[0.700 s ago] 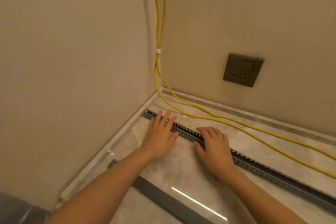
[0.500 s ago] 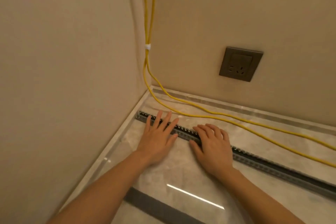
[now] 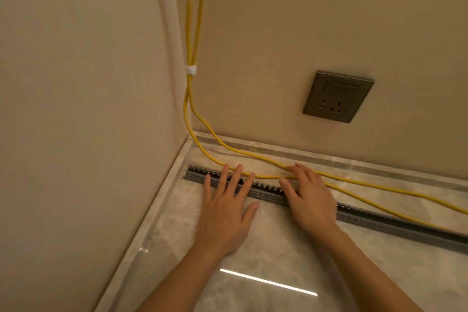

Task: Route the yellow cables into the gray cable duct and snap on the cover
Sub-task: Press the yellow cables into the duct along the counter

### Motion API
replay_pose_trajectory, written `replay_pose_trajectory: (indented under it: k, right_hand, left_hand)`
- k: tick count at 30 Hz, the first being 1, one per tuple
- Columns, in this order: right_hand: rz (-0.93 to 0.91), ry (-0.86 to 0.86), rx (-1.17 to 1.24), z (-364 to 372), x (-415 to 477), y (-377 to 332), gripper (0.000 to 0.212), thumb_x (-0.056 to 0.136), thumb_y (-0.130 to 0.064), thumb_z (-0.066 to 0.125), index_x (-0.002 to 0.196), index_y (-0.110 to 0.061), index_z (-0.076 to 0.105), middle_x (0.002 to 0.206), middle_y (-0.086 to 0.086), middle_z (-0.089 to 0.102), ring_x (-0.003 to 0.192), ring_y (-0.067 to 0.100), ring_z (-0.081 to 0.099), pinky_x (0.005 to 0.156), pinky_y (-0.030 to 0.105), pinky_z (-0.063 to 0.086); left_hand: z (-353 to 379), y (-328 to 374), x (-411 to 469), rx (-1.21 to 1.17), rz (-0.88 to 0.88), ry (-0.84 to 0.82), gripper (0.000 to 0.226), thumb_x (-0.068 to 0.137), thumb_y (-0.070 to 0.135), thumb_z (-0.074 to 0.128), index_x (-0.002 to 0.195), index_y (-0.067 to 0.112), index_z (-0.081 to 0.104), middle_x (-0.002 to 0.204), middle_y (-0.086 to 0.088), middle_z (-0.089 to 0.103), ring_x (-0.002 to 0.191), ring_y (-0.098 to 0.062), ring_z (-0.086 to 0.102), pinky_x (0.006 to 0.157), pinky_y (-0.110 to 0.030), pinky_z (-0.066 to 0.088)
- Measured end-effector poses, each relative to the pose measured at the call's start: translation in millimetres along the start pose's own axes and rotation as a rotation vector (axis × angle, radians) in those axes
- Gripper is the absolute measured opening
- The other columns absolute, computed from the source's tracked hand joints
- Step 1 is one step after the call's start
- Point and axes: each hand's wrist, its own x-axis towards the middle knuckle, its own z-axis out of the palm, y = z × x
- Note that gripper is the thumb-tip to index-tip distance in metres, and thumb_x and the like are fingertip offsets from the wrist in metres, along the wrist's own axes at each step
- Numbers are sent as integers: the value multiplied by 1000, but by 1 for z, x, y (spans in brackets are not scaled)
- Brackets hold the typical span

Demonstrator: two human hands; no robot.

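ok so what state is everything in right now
yellow cables: loose on the floor behind the duct, not in it
gray cable duct: open, no cover on
left hand: flat, fingers spread across the duct
right hand: fingers touching the cables
wall socket: nothing plugged in

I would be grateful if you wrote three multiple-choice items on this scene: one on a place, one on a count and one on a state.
1. Where is the socket?
A. on the floor
B. on the wall, right of the cables
C. left of the cables

2. How many yellow cables hang in the corner?
A. one
B. two
C. four

3. What state is the duct in?
A. open, no cover
B. cover snapped on
C. stood upright

Answers:
1. B: the socket sits on the wall to the cables' right.
2. B: two strands pass through the white tie.
3. A: its slotted teeth show uncovered.
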Motion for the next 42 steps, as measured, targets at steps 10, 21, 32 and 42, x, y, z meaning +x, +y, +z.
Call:
replay_pose_trajectory:
  k: [10,21,32,42]
  right_hand:
    - [-11,-246,-222,-9,44,-5,41,87,-51,53,119,-24,52,127,2,52,120,24,40,98,35,32]
    - [-321,143,-136,-24,34,-7,20,94,-29,53,99,-11,62,97,8,56,70,34,61,51,34,44]
    - [-531,426,-37,-107,19,-43,16,89,-21,62,89,-6,68,84,6,55,52,20,50,43,33,46]
    - [-497,227,153,-62,-28,-24,12,85,-24,61,87,-15,68,80,-9,48,60,10,50,50,26,45]
  left_hand:
    - [-7,3,-1,-92,-8,25,53,94,51,24,137,29,46,146,2,43,144,-22,14,111,-50,3]
    - [-7,3,-1,-124,24,30,54,94,50,27,139,26,45,150,-1,36,144,-22,15,113,-46,4]
    - [-9,3,-3,-201,42,32,69,90,58,4,146,26,30,157,2,15,145,-15,-3,114,-38,-9]
    - [-28,0,-13,-396,153,559,20,79,15,56,93,16,42,92,0,42,86,-18,43,78,-29,41]
